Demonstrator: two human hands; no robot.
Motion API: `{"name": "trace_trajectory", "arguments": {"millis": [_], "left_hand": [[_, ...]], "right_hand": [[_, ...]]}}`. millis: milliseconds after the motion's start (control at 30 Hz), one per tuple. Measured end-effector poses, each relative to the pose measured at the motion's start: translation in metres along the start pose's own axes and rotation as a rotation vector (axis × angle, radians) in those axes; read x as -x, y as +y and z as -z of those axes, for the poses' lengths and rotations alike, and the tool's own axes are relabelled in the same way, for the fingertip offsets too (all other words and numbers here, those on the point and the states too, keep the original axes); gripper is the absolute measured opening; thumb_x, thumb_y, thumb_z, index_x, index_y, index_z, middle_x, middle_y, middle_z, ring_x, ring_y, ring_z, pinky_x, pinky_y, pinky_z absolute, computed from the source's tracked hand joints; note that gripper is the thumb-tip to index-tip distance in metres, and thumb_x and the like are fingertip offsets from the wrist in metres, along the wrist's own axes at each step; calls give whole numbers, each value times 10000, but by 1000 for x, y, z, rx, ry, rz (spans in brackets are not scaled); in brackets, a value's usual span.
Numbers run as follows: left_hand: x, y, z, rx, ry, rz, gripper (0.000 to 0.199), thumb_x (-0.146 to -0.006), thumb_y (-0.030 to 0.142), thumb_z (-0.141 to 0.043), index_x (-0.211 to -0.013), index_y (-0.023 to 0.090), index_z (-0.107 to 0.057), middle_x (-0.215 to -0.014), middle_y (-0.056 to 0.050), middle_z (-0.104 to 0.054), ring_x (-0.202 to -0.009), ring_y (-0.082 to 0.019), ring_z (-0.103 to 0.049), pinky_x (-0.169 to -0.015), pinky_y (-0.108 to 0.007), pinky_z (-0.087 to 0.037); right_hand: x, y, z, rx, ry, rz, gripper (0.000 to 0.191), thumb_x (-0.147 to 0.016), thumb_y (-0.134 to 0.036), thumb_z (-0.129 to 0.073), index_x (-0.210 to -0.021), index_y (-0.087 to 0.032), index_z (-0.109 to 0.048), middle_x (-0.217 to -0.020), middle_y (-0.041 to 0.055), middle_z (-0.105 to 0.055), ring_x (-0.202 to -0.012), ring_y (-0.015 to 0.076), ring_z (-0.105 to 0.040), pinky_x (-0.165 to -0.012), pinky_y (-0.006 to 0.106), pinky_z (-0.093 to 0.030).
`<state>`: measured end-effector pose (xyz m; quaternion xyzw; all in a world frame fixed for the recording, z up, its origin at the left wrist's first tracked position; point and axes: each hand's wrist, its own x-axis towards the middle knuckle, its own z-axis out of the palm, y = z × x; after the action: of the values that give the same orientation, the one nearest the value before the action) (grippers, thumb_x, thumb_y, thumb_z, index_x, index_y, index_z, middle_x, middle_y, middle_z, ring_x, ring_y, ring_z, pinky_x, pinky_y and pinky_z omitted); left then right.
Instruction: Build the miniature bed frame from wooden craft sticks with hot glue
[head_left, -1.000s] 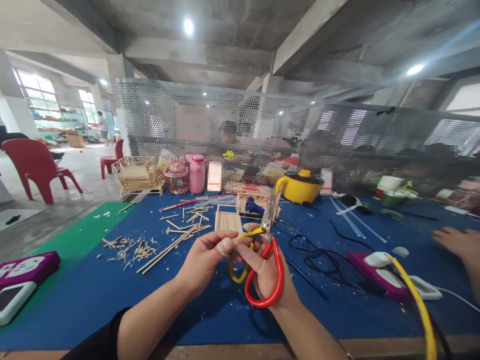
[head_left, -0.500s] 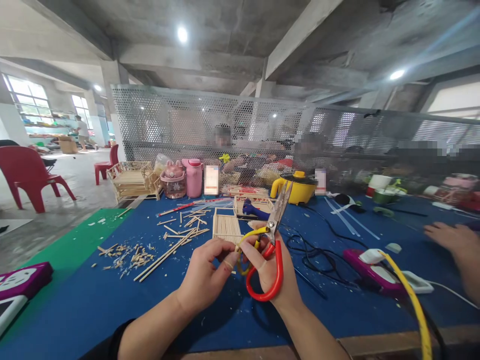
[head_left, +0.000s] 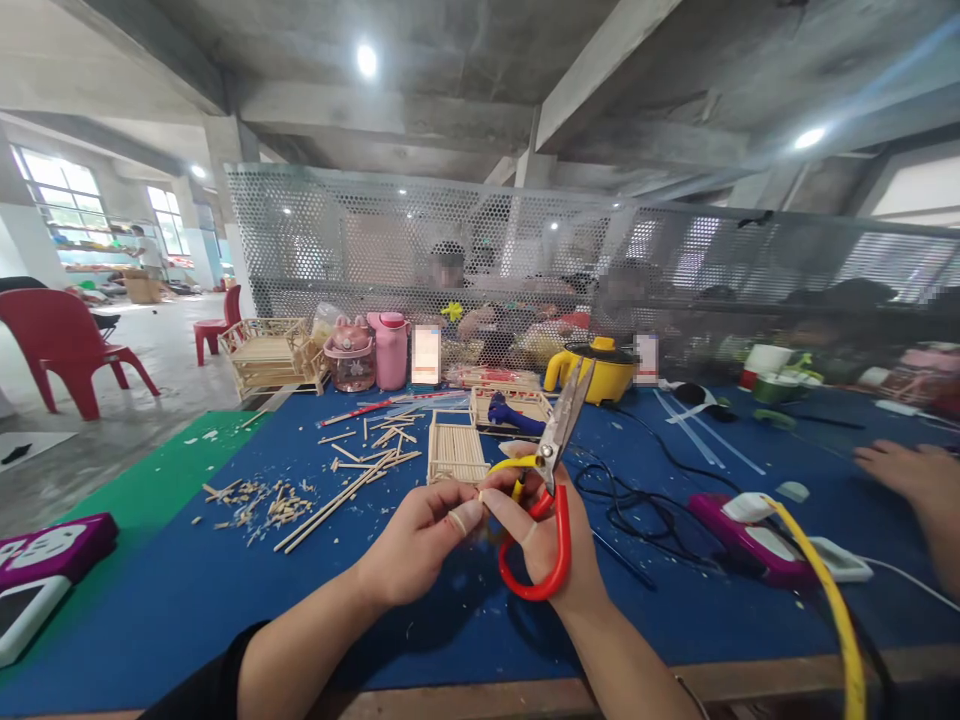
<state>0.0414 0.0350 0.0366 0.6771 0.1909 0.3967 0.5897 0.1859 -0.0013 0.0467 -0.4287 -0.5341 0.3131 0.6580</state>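
Observation:
Over the blue table (head_left: 300, 610), my left hand (head_left: 424, 540) pinches a tiny pale piece at thumb and fingertip, too small to make out. My right hand (head_left: 559, 545) holds scissors (head_left: 556, 440) with red and yellow handles, blades up and slightly parted; its thumb meets the left fingertips at the same piece. Just beyond my hands lies a small wooden stick frame (head_left: 456, 448). A blue glue gun (head_left: 514, 414) rests on another stick piece behind. Loose sticks (head_left: 352, 490) and short offcuts (head_left: 281, 503) are spread to the left.
Along the back stand a wooden rack (head_left: 274, 355), a pink bottle (head_left: 391, 350) and a yellow pot (head_left: 604, 375), before a perforated screen (head_left: 375, 240). Black cables and a purple power strip (head_left: 750, 540) lie right. Another person's hand (head_left: 904, 475) rests at the far right.
The view has shifted slightly. Both hands remain together at the fingertips, with the scissors still in my right hand; a yellowish loop seen below the fingers before is now hardly visible.

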Motion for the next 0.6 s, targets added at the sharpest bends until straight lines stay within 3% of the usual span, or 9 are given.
{"name": "trace_trajectory", "arguments": {"millis": [167, 333, 500, 600], "left_hand": [[-1, -3, -4, 80, 42, 17, 357, -820, 475, -612, -848, 122, -654, -719, -18, -563, -648, -104, -446, -637, -232, -387], [-2, 0, -4, -46, 171, 16, 397, -813, 524, -581, -750, 136, -633, -645, -5, -537, -623, -114, -443, -620, -238, -389], [-2, 8, 2, -143, 298, -103, 378, -853, 501, -519, -719, 154, -589, -624, 6, -515, -616, -115, -451, -622, -234, -404], [-1, 11, 2, -159, 308, -152, 381, -870, 489, -495, -718, 154, -591, -618, 4, -519, -609, -113, -459, -617, -230, -413]], "right_hand": [[-1, 0, -5, -18, 93, 14, 547, -708, -229, -700, -1183, -247, -431, -720, -45, -647, -696, 156, -656, -721, 303, -535], [0, -5, -7, 7, 114, -33, 502, -705, -349, -718, -1137, -240, -487, -722, -34, -626, -646, 154, -632, -654, 292, -532], [23, -10, 3, 20, -87, -292, 431, -798, -604, -553, -1009, -228, -555, -617, -59, -497, -413, 76, -406, -388, 215, -371], [41, -8, 7, -8, -237, -382, 529, -800, -705, -444, -1004, -229, -550, -638, -46, -491, -417, 61, -344, -381, 201, -304]]}}
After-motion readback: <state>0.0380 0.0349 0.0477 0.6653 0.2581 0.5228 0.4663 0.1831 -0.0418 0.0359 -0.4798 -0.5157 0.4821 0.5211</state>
